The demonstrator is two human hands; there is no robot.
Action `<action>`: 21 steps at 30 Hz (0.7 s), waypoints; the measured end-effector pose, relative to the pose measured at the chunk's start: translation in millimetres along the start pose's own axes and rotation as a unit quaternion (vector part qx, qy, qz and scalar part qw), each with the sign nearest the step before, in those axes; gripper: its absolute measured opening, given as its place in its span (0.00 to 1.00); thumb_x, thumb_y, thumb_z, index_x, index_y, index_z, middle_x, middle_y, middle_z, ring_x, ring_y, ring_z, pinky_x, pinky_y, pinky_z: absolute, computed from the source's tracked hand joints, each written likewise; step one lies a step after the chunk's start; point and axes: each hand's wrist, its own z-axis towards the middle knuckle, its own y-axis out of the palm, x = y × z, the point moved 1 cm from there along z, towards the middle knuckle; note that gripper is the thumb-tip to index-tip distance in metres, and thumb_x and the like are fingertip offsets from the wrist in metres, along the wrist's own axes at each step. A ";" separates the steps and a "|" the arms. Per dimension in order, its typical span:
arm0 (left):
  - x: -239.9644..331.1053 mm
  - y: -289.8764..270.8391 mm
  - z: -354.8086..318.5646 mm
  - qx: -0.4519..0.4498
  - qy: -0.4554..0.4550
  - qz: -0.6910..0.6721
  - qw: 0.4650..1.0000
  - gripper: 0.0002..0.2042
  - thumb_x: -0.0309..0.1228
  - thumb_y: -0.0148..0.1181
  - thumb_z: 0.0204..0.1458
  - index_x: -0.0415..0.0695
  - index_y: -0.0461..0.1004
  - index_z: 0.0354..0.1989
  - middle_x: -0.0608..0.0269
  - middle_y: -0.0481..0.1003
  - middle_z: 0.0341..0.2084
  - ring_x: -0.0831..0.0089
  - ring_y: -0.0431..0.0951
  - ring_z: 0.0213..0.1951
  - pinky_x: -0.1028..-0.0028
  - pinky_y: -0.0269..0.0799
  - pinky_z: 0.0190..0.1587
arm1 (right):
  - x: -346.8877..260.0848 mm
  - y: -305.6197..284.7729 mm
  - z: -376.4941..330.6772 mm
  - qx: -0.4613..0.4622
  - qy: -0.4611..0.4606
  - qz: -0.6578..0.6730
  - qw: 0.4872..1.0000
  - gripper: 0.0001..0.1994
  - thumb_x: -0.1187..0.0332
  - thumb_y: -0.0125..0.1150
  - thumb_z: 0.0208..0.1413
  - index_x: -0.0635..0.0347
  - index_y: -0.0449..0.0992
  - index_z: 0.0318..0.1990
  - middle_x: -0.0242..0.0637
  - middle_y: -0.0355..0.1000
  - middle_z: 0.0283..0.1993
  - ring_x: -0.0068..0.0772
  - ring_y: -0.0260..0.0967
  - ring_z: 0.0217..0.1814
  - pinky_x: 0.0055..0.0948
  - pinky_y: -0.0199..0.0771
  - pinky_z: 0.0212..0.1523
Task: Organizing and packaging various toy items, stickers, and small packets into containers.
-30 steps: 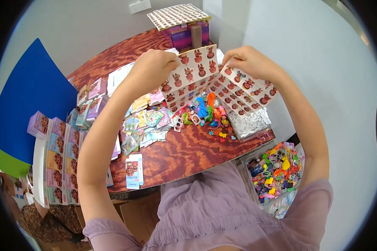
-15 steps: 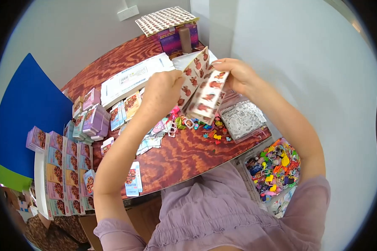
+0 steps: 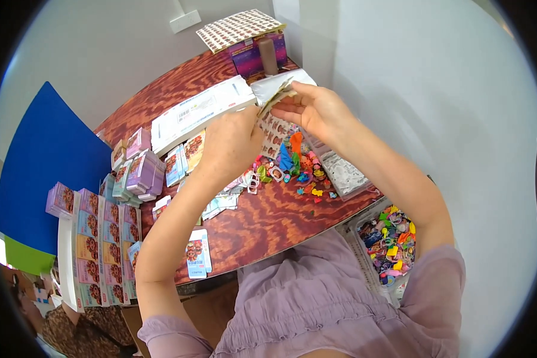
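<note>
Both hands are raised over the far part of the table around a folded sheet of stickers [image 3: 277, 98], seen nearly edge-on. My left hand [image 3: 235, 132] is closed on the sheet's lower left end. At its upper right end, my right hand [image 3: 321, 108] pinches the edge, the other fingers half curled beside it. Just below hangs or lies a pale sticker piece [image 3: 274, 135] with rows of small reddish-brown figures; whether it joins the held sheet I cannot tell. Under the hands are small colourful trinkets [image 3: 316, 173] and blue, orange and green balloon-like pieces [image 3: 291, 155].
Behind stand a white box [image 3: 200, 110] and a purple box [image 3: 244, 58] topped with sticker sheets [image 3: 240, 28]. Card packs [image 3: 143, 173] and a display rack [image 3: 101, 250] fill the left. Right are a tub of white pieces [image 3: 346, 174] and a bin of colourful trinkets [image 3: 388, 244].
The sticker sheet, earlier spread with its printed faces showing, is now turned edge-on between my hands. My right hand has shifted slightly left and down, uncovering the balloon-like pieces.
</note>
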 end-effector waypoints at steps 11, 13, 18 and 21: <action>-18.0 -9.5 -6.4 -0.080 0.047 -0.037 0.995 0.09 0.27 0.54 0.57 0.38 0.77 0.43 0.43 0.77 0.29 0.48 0.79 0.33 0.58 0.72 0.37 | -11.1 34.5 -20.8 -0.174 -0.311 -0.744 0.565 0.18 0.67 0.68 0.47 0.60 0.77 0.47 0.42 0.77 0.39 0.36 0.76 0.38 0.37 0.76 0.37; -13.0 -7.2 -6.8 -0.087 0.055 -0.056 0.993 0.08 0.25 0.52 0.55 0.38 0.78 0.38 0.43 0.77 0.27 0.45 0.78 0.33 0.54 0.72 0.38 | -3.9 31.2 -10.7 -0.176 -0.149 -0.754 0.615 0.09 0.67 0.66 0.50 0.58 0.80 0.38 0.40 0.75 0.22 0.39 0.74 0.24 0.36 0.74 0.33; -26.5 -4.3 -8.1 -0.087 0.030 -0.072 0.993 0.09 0.26 0.53 0.55 0.37 0.77 0.39 0.42 0.77 0.28 0.45 0.77 0.33 0.55 0.71 0.38 | -2.9 26.8 -9.6 -0.197 -0.213 -0.774 0.563 0.08 0.68 0.65 0.50 0.58 0.80 0.38 0.44 0.76 0.27 0.41 0.75 0.27 0.37 0.72 0.33; -24.5 -13.1 -5.3 -0.086 0.019 -0.110 0.990 0.08 0.26 0.54 0.55 0.37 0.77 0.39 0.42 0.77 0.28 0.46 0.78 0.34 0.56 0.72 0.38 | 1.9 23.4 -7.7 -0.184 -0.251 -0.746 0.589 0.07 0.68 0.64 0.51 0.59 0.79 0.36 0.45 0.75 0.27 0.43 0.74 0.28 0.39 0.71 0.33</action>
